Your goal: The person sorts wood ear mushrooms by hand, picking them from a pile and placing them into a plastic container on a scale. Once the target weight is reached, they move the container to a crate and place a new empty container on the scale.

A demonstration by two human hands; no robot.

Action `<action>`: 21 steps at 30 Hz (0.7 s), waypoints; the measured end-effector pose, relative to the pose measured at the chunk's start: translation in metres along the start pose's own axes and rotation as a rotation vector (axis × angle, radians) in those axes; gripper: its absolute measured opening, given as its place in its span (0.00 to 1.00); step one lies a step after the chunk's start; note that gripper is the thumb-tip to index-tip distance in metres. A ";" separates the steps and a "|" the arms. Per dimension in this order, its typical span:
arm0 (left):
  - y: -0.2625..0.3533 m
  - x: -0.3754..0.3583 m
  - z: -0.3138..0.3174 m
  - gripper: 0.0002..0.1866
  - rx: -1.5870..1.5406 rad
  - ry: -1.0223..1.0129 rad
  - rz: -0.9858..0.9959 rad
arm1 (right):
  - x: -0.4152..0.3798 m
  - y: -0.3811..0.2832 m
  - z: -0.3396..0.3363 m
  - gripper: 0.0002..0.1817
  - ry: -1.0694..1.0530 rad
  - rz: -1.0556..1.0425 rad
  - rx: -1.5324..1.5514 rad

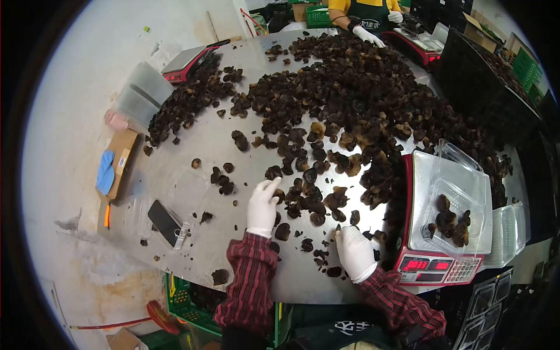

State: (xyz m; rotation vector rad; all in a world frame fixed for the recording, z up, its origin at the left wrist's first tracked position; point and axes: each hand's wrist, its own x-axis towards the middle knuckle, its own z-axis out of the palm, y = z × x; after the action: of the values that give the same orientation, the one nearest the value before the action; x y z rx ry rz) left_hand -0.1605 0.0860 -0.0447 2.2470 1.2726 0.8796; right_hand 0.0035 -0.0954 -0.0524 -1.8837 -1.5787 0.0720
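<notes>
Dark brown mushroom-like pieces (pixel 350 87) cover much of the metal table (pixel 169 198). My left hand (pixel 263 207), in a white glove, has its fingertips at a dark piece (pixel 273 172) near the table's middle. To the right, my right hand (pixel 354 254), also gloved, has its thumb and fingers pinched together near small dark bits; what they hold, if anything, is too small to name. A red scale (pixel 413 192) stands right of my right hand, with a clear plastic tray (pixel 466 201) on it holding several pieces.
Stacked clear trays (pixel 507 233) lie right of the scale. A phone (pixel 165 223) and a cardboard box (pixel 122 157) are on the left. Another scale (pixel 185 63) stands at the back left. Across the table is a person (pixel 373 20) in white gloves. A green crate (pixel 192 297) sits below the front edge.
</notes>
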 end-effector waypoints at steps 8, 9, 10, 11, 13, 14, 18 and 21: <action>0.028 -0.043 -0.074 0.14 -0.085 -0.031 0.008 | -0.015 -0.009 -0.024 0.08 -0.066 0.102 0.033; 0.023 -0.062 -0.099 0.16 -0.002 -0.099 -0.036 | -0.021 -0.008 -0.026 0.08 -0.073 0.079 0.052; 0.015 -0.081 -0.123 0.18 0.084 -0.166 -0.078 | -0.026 -0.007 -0.028 0.09 -0.079 0.053 0.074; 0.007 -0.102 -0.145 0.20 0.173 -0.197 -0.179 | -0.030 -0.008 -0.030 0.09 -0.063 0.031 0.050; -0.012 -0.135 -0.174 0.23 0.366 -0.196 -0.325 | -0.035 -0.010 -0.034 0.09 -0.081 0.034 0.042; -0.019 -0.144 -0.181 0.24 0.467 -0.165 -0.369 | -0.038 -0.011 -0.035 0.09 -0.099 0.036 0.027; 0.009 -0.121 -0.151 0.16 0.219 0.055 -0.164 | -0.049 -0.007 -0.018 0.08 -0.066 -0.044 0.098; 0.055 -0.073 -0.085 0.12 -0.037 0.055 -0.054 | -0.049 -0.013 -0.027 0.08 -0.069 -0.085 0.106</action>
State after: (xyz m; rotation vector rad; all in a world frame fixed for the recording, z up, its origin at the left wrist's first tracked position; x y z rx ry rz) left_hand -0.2145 -0.0012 0.0273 2.1631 1.3241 0.9438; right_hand -0.0091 -0.1508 -0.0427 -1.7477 -1.6665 0.1817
